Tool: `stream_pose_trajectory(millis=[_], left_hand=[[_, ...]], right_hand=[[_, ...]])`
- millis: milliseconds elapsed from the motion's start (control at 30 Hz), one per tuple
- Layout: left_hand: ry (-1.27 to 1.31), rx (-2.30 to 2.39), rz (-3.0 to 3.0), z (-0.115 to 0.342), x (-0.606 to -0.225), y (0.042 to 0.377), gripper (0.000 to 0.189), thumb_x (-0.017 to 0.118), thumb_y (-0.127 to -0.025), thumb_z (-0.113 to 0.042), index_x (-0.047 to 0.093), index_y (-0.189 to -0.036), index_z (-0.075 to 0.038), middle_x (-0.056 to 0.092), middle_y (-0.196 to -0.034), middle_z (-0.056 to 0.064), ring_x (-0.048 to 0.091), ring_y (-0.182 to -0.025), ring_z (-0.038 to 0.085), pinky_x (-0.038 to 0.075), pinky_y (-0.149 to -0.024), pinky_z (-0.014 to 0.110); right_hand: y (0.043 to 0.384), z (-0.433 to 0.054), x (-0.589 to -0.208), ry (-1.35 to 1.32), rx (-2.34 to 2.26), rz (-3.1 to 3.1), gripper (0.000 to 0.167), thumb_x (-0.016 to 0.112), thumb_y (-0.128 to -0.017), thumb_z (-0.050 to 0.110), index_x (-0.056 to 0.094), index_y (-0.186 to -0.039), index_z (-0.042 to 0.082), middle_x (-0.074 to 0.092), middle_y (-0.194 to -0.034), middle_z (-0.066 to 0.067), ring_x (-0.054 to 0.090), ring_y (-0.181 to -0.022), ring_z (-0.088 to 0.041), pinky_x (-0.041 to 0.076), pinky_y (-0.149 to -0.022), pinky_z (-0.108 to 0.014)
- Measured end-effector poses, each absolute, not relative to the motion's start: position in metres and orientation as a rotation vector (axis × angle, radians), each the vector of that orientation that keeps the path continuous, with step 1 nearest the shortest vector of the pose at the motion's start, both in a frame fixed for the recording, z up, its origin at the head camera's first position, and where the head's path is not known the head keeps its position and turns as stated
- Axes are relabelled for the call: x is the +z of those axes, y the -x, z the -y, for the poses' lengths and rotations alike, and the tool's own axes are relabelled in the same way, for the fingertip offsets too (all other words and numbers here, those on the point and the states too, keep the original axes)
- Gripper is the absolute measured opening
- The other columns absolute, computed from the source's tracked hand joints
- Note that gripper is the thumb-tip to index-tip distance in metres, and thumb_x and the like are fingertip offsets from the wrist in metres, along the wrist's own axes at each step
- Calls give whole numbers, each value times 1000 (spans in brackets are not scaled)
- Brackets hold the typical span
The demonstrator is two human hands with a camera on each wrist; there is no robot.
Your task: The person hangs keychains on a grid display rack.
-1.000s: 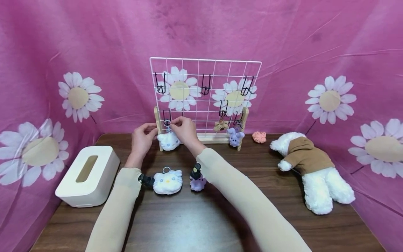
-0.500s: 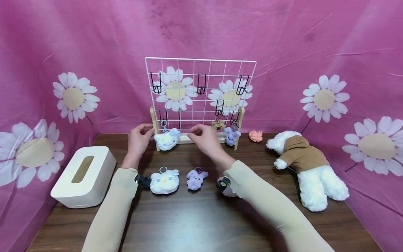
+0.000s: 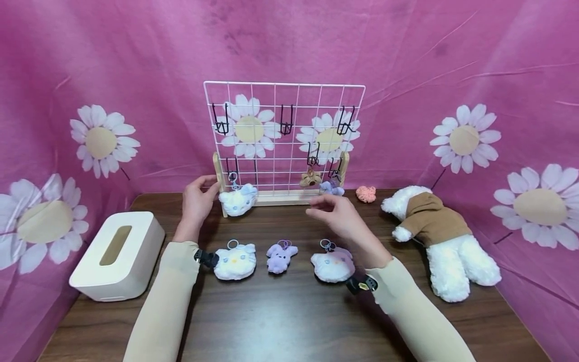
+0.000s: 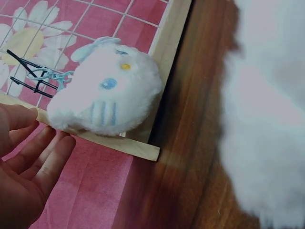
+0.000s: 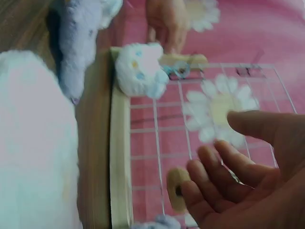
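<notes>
My left hand [image 3: 197,202] is at the left wooden post of a white wire grid rack [image 3: 289,197], its fingertips touching the post's outer side. Beside it, a white plush cat-head keychain [image 3: 237,199] hangs by its ring from a low black hook [image 4: 35,78]. My right hand [image 3: 339,216], holding nothing, hovers in front of the rack's right half, fingers loosely bent. On the table below lie a white cat-head keychain [image 3: 235,261], a purple plush keychain [image 3: 280,257] and another white cat-head keychain [image 3: 333,264], partly shaded near my right wrist.
A brown flower-shaped charm [image 3: 310,178] and a purple plush [image 3: 332,188] hang at the rack's lower right. Further right are a coral-coloured fuzzy piece [image 3: 366,194] and a white plush in a brown hoodie [image 3: 439,226]. A white tissue box [image 3: 117,256] stands left.
My right hand has let go of the hung cat-head keychain's ring and moved right, uncovering the keychains on the table. The left hand stays at the post.
</notes>
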State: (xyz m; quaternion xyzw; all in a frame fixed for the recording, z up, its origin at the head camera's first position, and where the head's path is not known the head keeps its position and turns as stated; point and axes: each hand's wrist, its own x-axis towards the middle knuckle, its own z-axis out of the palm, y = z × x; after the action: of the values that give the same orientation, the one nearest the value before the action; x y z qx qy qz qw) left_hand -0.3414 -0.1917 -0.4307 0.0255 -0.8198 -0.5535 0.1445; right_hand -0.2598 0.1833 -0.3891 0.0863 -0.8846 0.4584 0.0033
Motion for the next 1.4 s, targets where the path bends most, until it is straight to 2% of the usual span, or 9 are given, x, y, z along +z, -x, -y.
stream_pose_trajectory(millis=[200,333,467,700,967,1067,1167,1400], left_hand=[[-75,-1607,2397,193,-430,338,35,70,-112,-17,73,-144,-3,76,-131,24,73,-99,10,73,-91,25],[-60,-1619,2396,193,-430,337,36,69,-112,-17,72,-145,-2,75,-133,26,75,-105,18,72,-88,19],[-70,-1629,2399,193,-429,337,37,69,-113,-17,71,-146,-2,74,-134,26,75,-106,18,69,-85,13],[-64,-1610,2404,193,-429,336,36,70,-112,-16,72,-146,-3,75,-132,26,75,-105,17,68,-83,10],[-28,-1638,2351,193,-432,337,35,69,-111,-12,72,-143,1,76,-130,30,68,-86,-6,66,-79,7],[-15,-1647,2334,193,-432,338,34,69,-111,-11,73,-142,2,76,-129,31,68,-83,-9,65,-77,6],[-17,-1644,2338,193,-432,337,35,70,-111,-11,73,-143,1,76,-129,31,70,-85,-6,65,-77,5],[-18,-1645,2344,193,-431,336,36,70,-111,-13,73,-144,0,77,-130,30,77,-98,12,67,-81,8]], right_hand=[[257,-209,-391,-243,1443,2898,36,84,-102,25,79,-131,4,81,-124,-16,73,-106,-19,61,-88,-21],[258,-219,-398,-249,1402,2964,38,84,-101,25,78,-130,1,81,-117,-14,73,-104,-19,62,-90,-24],[259,-224,-409,-179,1472,3046,42,85,-100,23,75,-132,-3,80,-113,-12,72,-100,-17,64,-90,-29],[262,-229,-426,-150,1483,3106,37,84,-98,13,74,-128,-6,80,-108,-13,71,-94,-14,59,-81,-23],[264,-230,-439,-188,1361,3197,31,89,-94,12,78,-119,-1,80,-102,-8,70,-91,-12,60,-80,-23],[264,-229,-441,-153,1309,3227,29,90,-94,14,79,-117,0,78,-98,-6,68,-89,-13,59,-79,-24],[263,-229,-442,-103,1269,3255,27,90,-94,16,79,-115,2,75,-94,-4,66,-88,-13,57,-77,-24],[263,-226,-445,-72,1165,3280,23,92,-93,17,78,-107,6,72,-89,-2,64,-86,-14,53,-74,-23]])
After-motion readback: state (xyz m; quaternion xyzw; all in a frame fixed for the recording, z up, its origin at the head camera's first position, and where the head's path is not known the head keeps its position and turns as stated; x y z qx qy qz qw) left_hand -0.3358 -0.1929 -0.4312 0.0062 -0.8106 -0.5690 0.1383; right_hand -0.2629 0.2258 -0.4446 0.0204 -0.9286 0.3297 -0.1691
